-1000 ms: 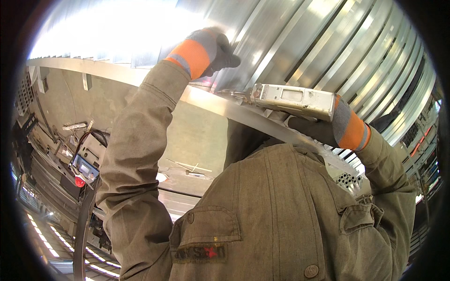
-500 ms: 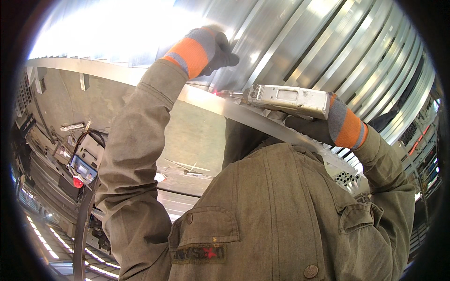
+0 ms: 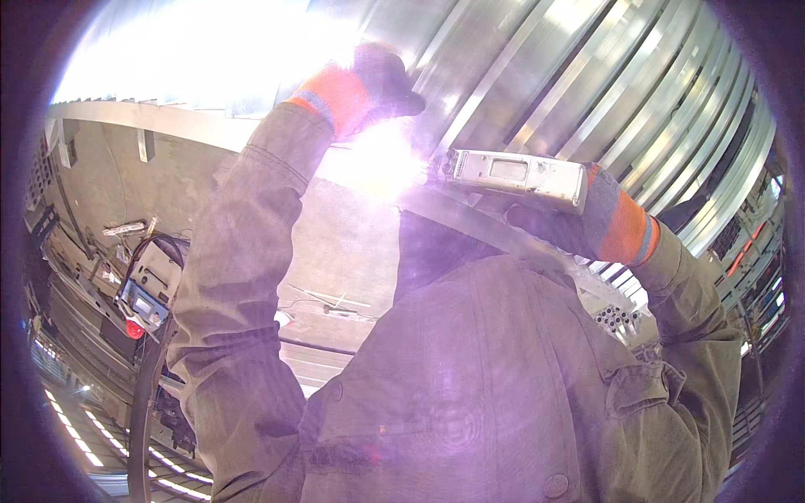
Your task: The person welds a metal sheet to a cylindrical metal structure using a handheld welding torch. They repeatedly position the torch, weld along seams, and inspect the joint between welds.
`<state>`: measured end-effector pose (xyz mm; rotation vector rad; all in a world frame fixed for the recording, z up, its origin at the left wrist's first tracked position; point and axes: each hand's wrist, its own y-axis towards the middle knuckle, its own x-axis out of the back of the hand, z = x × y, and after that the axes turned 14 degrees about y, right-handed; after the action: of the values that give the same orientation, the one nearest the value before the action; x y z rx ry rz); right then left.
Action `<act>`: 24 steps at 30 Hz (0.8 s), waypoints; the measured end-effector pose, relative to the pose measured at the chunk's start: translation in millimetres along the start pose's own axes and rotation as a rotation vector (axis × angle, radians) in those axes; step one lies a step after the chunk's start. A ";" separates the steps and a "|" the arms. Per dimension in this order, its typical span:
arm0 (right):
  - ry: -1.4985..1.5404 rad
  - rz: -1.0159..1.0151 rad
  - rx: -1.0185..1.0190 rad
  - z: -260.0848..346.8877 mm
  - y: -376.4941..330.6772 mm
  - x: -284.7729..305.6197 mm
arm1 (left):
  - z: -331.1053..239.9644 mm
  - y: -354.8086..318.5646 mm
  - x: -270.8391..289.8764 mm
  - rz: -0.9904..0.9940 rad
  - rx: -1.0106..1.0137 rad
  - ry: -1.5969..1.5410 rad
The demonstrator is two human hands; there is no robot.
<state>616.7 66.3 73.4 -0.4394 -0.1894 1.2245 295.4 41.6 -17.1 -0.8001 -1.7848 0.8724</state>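
My right hand (image 3: 604, 218), in a grey and orange glove, is wrapped round a boxy silver handheld welding gun (image 3: 516, 173). The gun's nozzle points left at the edge of a metal strip (image 3: 470, 216), where a glaring white-violet flash (image 3: 381, 163) hides the nozzle tip and the metal around it. Just above the flash, my left hand (image 3: 377, 84), gloved alike, rests against the ribbed metal panel (image 3: 486, 75). Its fingers are curled closed; what they hold, if anything, is hidden.
Metal slats (image 3: 662, 109) run across the upper right. At the left, a machine with a small screen (image 3: 144, 303) and a red button (image 3: 134, 328) stands beside cables. Thin rods (image 3: 331, 302) lie below the strip. A dark upright post (image 3: 144, 419) rises at lower left.
A small red light spot at the nozzle has given way to a large bright flash, with violet haze over the view. Both hands and the welding gun have hardly moved.
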 end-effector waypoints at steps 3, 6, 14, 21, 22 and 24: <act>0.090 0.040 -0.060 10.0 0.7 4.2 | -3.6 -4.0 0.1 -0.010 -0.054 0.143; 0.043 0.137 -0.217 17.7 0.1 9.2 | -6.4 -6.8 0.8 -0.227 -0.228 0.237; 0.157 0.028 0.019 11.4 -2.4 3.0 | -2.5 -1.8 0.9 0.030 0.043 -0.107; 0.235 0.066 -0.277 6.5 -6.1 7.4 | -4.3 7.0 0.7 0.061 0.028 0.089; 0.240 0.066 -0.238 4.7 -7.1 6.8 | -5.1 7.3 1.0 0.078 0.032 0.110; 0.216 0.061 -0.277 0.7 -9.6 6.1 | -8.9 10.3 3.6 0.152 0.075 0.135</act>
<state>626.8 69.5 77.6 -0.8197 -0.1617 1.2050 304.0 51.8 -21.6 -0.9328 -1.5804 0.9560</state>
